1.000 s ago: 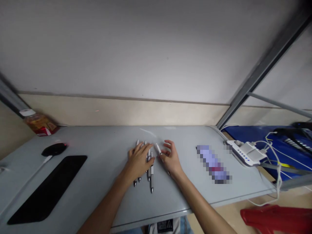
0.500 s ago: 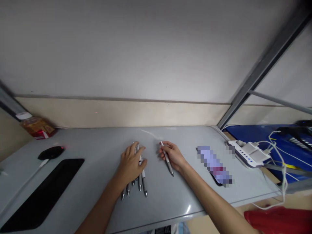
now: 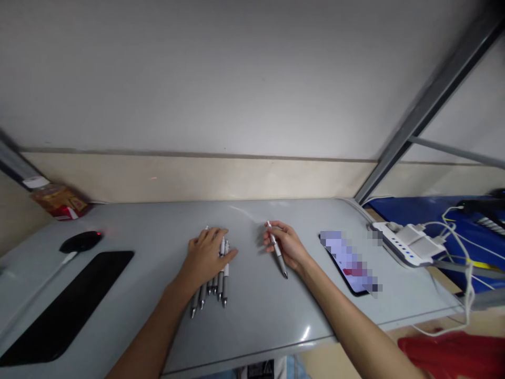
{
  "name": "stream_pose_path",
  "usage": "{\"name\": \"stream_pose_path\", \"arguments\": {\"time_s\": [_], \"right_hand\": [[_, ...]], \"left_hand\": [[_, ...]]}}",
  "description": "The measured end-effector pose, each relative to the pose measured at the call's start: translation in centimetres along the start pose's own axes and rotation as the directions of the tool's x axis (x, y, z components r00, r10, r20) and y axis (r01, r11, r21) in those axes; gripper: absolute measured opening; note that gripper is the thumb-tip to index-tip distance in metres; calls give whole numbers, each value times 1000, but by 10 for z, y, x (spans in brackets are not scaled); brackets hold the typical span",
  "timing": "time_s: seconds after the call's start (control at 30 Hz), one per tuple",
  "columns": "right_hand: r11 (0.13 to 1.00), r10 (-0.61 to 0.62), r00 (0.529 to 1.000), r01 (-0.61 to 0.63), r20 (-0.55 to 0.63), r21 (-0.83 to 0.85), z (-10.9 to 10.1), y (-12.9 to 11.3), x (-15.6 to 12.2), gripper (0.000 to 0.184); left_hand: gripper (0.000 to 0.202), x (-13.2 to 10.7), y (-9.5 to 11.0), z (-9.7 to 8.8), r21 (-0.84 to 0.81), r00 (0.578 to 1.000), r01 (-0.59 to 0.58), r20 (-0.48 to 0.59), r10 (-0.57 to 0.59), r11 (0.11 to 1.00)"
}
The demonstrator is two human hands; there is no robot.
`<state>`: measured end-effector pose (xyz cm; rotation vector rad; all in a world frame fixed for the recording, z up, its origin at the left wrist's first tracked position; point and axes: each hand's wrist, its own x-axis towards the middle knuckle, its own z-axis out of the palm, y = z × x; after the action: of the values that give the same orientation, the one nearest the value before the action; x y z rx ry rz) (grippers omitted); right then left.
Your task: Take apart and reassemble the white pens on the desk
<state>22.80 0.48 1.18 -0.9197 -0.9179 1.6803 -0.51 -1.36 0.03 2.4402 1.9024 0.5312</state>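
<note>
My left hand (image 3: 205, 257) lies flat, fingers stretched out, on a row of several grey-and-white pens (image 3: 215, 287) on the grey table (image 3: 252, 310). The pens' tips stick out toward me from under the palm. To the right, my right hand (image 3: 287, 245) is closed around a single grey-and-white pen (image 3: 278, 255), lifted just off the table, its tip pointing toward me and to the right.
A phone (image 3: 349, 262) lies right of my right hand. A white power strip (image 3: 403, 242) with cables sits at the table's right edge. A black mouse (image 3: 80, 241) and black keyboard (image 3: 67, 305) are at the left, a jar (image 3: 59, 199) at the back left corner.
My right hand took one pen away from the group and moved it right. My left hand slid the remaining pens to the left and toward me.
</note>
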Motion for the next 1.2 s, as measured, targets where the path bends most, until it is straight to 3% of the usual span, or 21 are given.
{"name": "stream_pose_path", "arguments": {"time_s": [0.3, 0.43, 0.57, 0.73, 0.83, 0.93, 1.1, 1.2], "right_hand": [[958, -235, 972, 227, -28, -176, -14, -27, -10, 22], [949, -264, 964, 256, -22, -182, -13, -29, -11, 19], [925, -306, 952, 293, -21, -242, -15, -27, -9, 16], [906, -226, 967, 252, 113, -342, -25, -25, -7, 9], [761, -179, 947, 305, 267, -572, -29, -20, -6, 13], [671, -4, 927, 280, 374, -686, -27, -15, -7, 28], [731, 230, 873, 137, 430, -669, -23, -12, -10, 34], [740, 264, 868, 97, 421, -665, -20, -9, -8, 43]], "left_hand": [[41, 3, -2, -6, -36, 999, -49, -9, 49, 998], [36, 3, 14, -12, -116, 992, -99, -91, 89, 988], [35, 7, 38, -14, -222, 970, -243, -57, 236, 944], [28, 22, 45, -7, -33, 931, -364, -26, 363, 931], [24, 27, 43, -6, 77, 910, -410, -23, 413, 909], [21, 24, 49, -9, 161, 871, -480, -23, 490, 862], [23, 16, 61, -12, 135, 834, -545, -18, 552, 828], [25, 15, 57, -10, 89, 838, -541, -24, 545, 836]]}}
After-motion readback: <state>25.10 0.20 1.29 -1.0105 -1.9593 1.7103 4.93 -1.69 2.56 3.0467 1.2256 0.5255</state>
